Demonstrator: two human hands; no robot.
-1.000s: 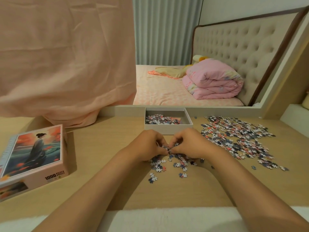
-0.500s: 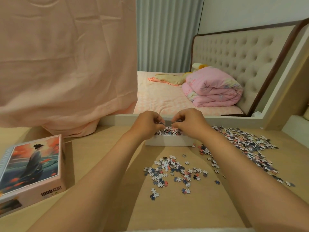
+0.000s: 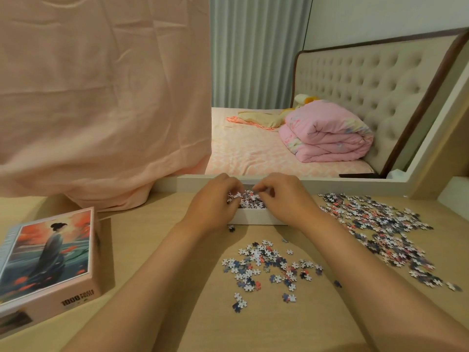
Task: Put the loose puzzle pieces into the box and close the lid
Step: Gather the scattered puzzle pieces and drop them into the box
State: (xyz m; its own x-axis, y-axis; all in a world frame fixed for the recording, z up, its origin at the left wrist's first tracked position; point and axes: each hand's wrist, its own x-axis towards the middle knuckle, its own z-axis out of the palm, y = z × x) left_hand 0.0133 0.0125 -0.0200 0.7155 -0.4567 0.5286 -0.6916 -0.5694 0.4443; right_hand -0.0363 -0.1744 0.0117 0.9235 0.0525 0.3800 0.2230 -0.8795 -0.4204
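The open white box (image 3: 256,219) stands at the far edge of the desk, with puzzle pieces (image 3: 251,201) lying inside it. Both my hands hover over it with curled fingers. My left hand (image 3: 215,199) pinches a few pieces at its fingertips above the box. My right hand (image 3: 281,196) is beside it, fingertips turned down into the box; whether it still holds pieces is hidden. A small heap of loose pieces (image 3: 269,265) lies in front of the box between my forearms. A larger spread of pieces (image 3: 380,229) lies to the right. The printed lid (image 3: 48,262) rests at the left.
A peach cloth (image 3: 101,97) hangs down onto the desk behind the lid. One stray piece (image 3: 231,228) lies by the box's front left corner. Beyond the desk's back ledge is a bed with a folded pink quilt (image 3: 327,133).
Both hands lifted from the small heap, carried pieces forward to the box, and now stay over it. A stray piece now lies by the box's front left corner.
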